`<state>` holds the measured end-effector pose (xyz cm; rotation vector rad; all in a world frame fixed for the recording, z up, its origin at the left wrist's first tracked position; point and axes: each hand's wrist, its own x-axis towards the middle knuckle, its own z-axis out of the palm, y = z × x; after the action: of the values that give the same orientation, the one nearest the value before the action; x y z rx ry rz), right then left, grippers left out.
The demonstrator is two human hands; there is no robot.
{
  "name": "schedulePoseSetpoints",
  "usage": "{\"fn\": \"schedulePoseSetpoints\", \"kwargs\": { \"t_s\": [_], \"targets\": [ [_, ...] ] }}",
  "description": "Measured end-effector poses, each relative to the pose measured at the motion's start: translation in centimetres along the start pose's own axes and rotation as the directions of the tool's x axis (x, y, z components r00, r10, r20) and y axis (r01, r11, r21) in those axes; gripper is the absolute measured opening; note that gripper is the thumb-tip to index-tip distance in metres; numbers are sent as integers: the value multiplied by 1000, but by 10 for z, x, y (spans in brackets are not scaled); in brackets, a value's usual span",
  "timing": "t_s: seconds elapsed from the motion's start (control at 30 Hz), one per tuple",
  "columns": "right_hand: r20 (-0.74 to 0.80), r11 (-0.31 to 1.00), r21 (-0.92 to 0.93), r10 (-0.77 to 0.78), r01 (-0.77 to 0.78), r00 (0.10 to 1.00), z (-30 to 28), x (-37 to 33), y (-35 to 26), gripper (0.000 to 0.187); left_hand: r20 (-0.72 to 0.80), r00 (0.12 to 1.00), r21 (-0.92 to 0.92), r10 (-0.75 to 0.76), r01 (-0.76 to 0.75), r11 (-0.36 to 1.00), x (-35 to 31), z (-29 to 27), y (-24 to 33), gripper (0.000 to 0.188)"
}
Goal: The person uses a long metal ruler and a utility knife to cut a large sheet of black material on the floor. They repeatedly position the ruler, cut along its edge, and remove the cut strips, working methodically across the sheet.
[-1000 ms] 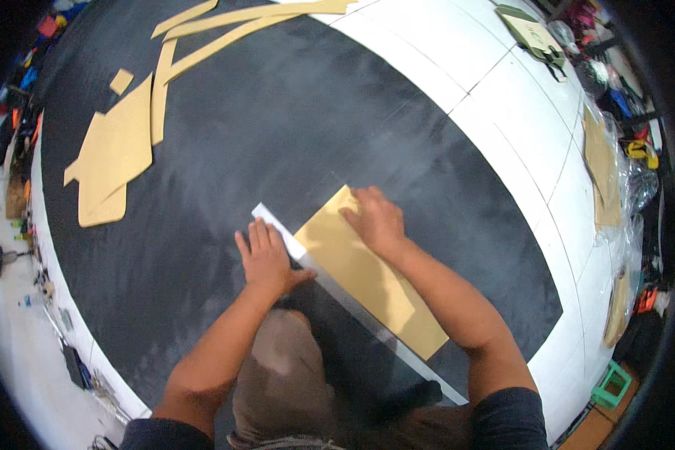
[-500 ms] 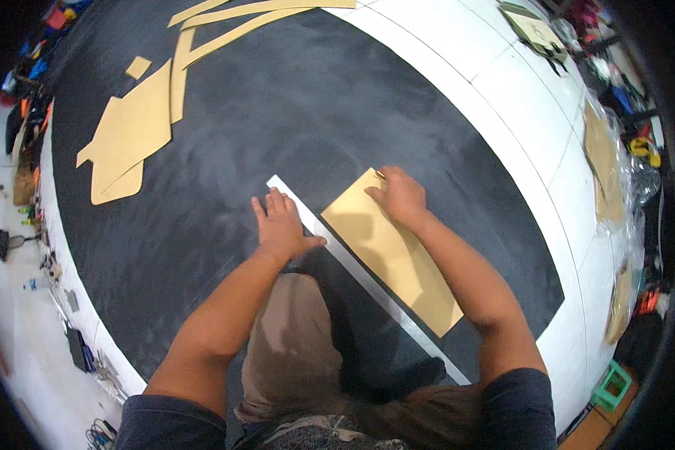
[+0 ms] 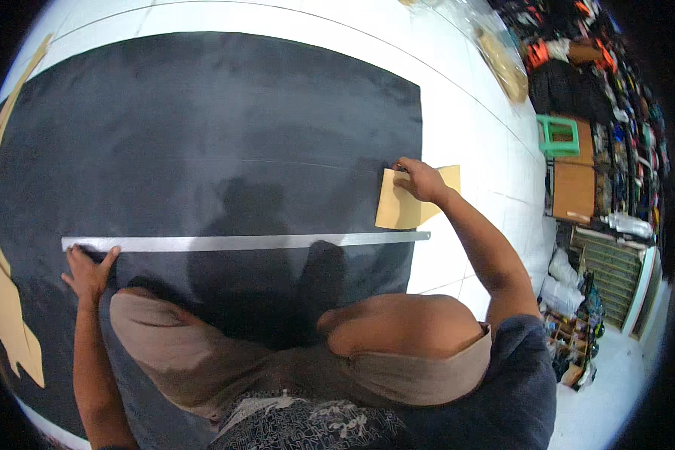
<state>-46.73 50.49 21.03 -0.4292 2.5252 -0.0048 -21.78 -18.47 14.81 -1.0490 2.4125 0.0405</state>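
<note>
A long silver metal ruler [image 3: 240, 243] lies flat across the large black sheet [image 3: 300, 97], in front of my knees. My left hand [image 3: 90, 271] is at the ruler's left end, thumb and fingers spread, fingertips against its near edge. At the other end, my right hand [image 3: 424, 181] is closed on a tan cardboard piece [image 3: 399, 210], gripping it from above. Part of that piece is hidden under the hand and wrist. It lies just beyond the ruler and reaches past the black sheet's right edge. Something small and dark shows at my right fingertips, too small to name.
More tan cardboard pieces [image 3: 11, 315] lie along the sheet's left side. White floor tiles [image 3: 472, 225] surround the sheet. A green plastic stool [image 3: 559, 136] stands at the right, near crowded shelves. A plastic-wrapped tan bundle [image 3: 502, 64] lies at the far right.
The view has turned to the right, so the ruler now runs crosswise. My right hand has carried the cardboard piece to the ruler's right end. My left hand stays near its left end.
</note>
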Motion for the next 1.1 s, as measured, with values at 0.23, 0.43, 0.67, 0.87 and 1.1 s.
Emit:
{"fn": "schedulePoseSetpoints", "kwargs": {
  "t_s": [0.23, 0.43, 0.67, 0.87, 1.1],
  "targets": [
    [-161, 974, 223, -1, 37, 987, 57, -8, 38, 33, -27, 1000, 102, -6, 9, 995, 70, 53, -77, 129],
    [-163, 986, 168, 18, 10, 987, 62, 2, 24, 35, 24, 999, 131, -36, 32, 991, 80, 17, -63, 133],
    [-290, 986, 129, -60, 101, 955, 73, -1, 29, 42, 13, 1000, 66, 7, -7, 998, 79, 18, -55, 133],
    [-316, 988, 107, -75, 114, 946, 72, -2, 28, 42, -21, 999, 44, 35, -34, 998, 79, 23, -56, 129],
    [-333, 992, 105, -37, 76, 942, 76, -3, 26, 41, -46, 999, 60, 24, -21, 998, 80, 29, -64, 130]
  ]
}}
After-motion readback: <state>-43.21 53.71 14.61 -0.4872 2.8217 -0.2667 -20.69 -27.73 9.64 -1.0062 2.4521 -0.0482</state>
